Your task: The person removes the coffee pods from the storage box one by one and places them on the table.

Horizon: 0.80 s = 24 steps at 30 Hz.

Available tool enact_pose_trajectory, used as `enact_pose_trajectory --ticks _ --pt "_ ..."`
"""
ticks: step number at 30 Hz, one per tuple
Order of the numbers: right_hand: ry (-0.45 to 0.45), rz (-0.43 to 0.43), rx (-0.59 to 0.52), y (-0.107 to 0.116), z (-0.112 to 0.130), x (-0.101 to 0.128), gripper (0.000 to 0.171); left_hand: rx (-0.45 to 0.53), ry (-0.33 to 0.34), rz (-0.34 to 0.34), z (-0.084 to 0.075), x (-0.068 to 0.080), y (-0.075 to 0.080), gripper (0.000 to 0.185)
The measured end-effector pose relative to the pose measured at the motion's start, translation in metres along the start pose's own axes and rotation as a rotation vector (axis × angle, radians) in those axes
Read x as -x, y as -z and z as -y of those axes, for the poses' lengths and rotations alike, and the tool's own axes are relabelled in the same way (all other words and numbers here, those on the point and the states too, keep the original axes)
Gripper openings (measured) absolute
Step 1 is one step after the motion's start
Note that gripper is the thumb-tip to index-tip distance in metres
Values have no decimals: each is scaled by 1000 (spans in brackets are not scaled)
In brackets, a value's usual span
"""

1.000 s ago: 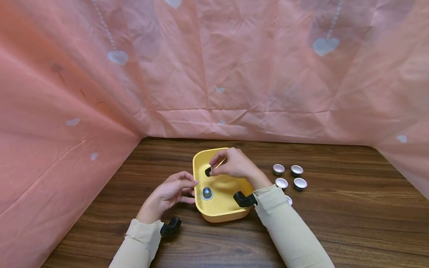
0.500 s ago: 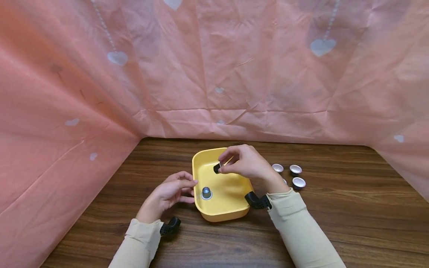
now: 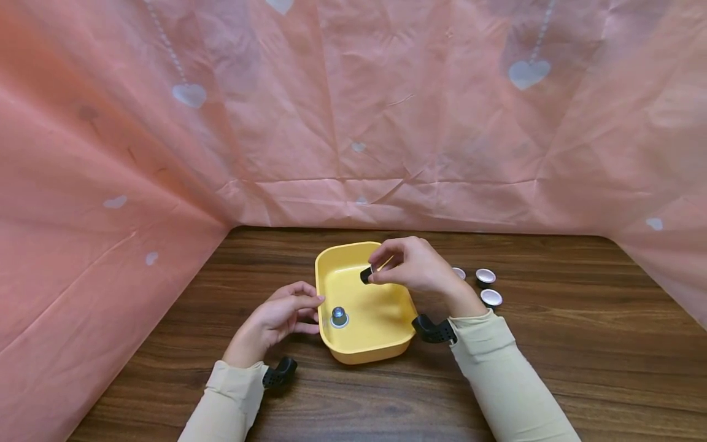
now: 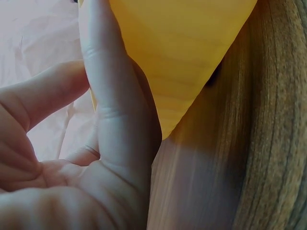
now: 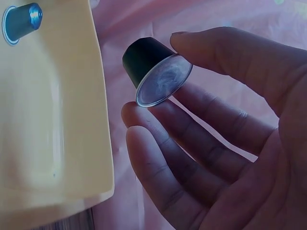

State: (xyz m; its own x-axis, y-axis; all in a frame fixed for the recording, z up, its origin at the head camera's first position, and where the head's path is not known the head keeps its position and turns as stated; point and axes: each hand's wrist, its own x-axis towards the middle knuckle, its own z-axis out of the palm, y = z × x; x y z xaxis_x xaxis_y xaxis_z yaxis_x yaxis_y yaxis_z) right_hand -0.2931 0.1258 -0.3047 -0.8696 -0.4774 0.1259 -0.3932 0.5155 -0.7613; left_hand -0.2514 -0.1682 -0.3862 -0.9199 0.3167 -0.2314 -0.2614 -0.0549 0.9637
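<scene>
My right hand (image 3: 417,265) pinches a dark coffee capsule (image 5: 144,62) between thumb and fingers, over the far right part of the yellow tray (image 3: 369,356). In the right wrist view the capsule is tilted, its silvery foil lid facing my palm. A blue-green capsule (image 3: 339,317) stands lid down in the tray's left front part. My left hand (image 3: 284,312) holds the tray's left wall, thumb at the rim and the other fingers outside. The left wrist view has those fingers (image 4: 112,96) against the yellow side.
Capsules lie foil side up on the wooden table (image 3: 574,331) to the tray's right, among them one dark capsule (image 3: 491,299) and another capsule (image 3: 486,276) behind it. My right forearm partly hides the group. A pink curtain (image 3: 386,153) rises behind the table.
My right hand has moved right and slightly back over the tray with the dark capsule still pinched. Its forearm now covers more of the capsules on the table. The left hand keeps its place.
</scene>
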Motion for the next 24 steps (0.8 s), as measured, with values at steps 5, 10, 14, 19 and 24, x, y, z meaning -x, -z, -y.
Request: enact_pose_trajectory --ticks 5,10,14,19,24 --pt "-19 -7 6 6 -3 5 31 -6 -6 -2 0 0 -1 6" --pt "-19 -13 28 12 -10 9 32 -14 -6 -16 -1 -1 -1 7" --pt "-22 -20 51 17 -15 12 32 -20 -4 -18 -1 -1 -1 7" --pt "-39 -34 73 24 -20 17 29 -22 6 -26 -1 -2 -1 7" --pt "-48 -41 102 30 -24 21 28 -30 20 -42 -2 -3 -2 10"
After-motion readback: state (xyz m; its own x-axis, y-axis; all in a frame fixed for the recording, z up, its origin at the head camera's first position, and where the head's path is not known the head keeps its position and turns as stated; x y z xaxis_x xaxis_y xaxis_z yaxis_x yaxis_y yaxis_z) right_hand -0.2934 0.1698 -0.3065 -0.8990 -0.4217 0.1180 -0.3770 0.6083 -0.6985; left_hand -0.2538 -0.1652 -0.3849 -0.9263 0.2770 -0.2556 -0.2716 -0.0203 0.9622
